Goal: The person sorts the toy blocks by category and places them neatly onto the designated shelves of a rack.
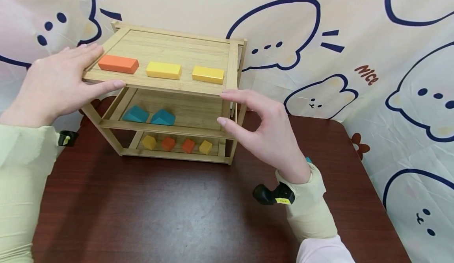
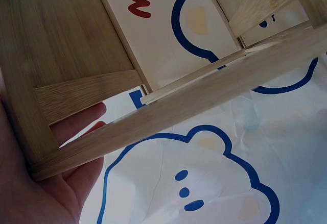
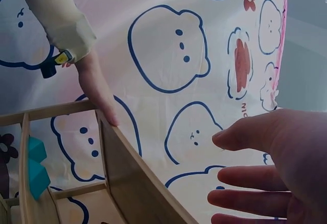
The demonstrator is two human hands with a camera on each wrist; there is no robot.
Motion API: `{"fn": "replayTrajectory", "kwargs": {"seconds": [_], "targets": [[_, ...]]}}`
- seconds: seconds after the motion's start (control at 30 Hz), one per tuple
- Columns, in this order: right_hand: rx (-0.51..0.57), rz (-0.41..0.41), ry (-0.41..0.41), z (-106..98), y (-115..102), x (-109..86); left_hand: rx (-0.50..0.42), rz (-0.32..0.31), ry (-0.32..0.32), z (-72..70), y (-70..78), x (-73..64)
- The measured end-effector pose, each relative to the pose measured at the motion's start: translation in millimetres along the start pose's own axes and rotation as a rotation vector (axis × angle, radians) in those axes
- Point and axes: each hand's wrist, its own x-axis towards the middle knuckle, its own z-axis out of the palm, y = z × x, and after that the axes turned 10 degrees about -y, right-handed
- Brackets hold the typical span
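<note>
A three-tier wooden shelf [image 1: 177,50] stands on the table. My left hand [image 1: 58,82] rests against the left end of its top board, fingers straight, thumb along the front edge. In the left wrist view, fingers [image 2: 84,122] show behind the wooden frame. My right hand [image 1: 262,127] is at the front right corner, thumb and index finger spread with nothing between them; the right wrist view shows its fingers [image 3: 250,198] extended. Along the top board's front lie an orange block [image 1: 118,64] and two yellow blocks [image 1: 163,70], all rectangular.
Two teal blocks [image 1: 163,117] sit on the middle tier. Small yellow and orange blocks [image 1: 168,143] line the bottom tier. The dark brown table [image 1: 159,208] extends in front of the shelf. A cartoon-printed cloth [image 1: 198,11] hangs behind. A teal bit [image 1: 308,160] peeks out beside my right wrist.
</note>
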Motion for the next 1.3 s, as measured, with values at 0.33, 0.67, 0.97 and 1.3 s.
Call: {"fn": "replayTrajectory", "kwargs": {"seconds": [0.33,0.67,0.97,1.3], "targets": [[-0.002,-0.005,-0.002,1,5,-20.2,-0.007,0.015,0.014,-0.9,2.4,-0.3],[-0.007,0.040,0.035,-1,15,-33.6,-0.002,0.002,0.002,-1.1,1.4,-1.0],[-0.029,0.069,0.073,-8,20,-42.0,-0.004,0.022,0.022,-0.5,1.0,-0.1],[-0.044,0.124,0.118,-14,23,-48.6,0.007,0.009,0.006,-0.4,0.1,0.1]]}}
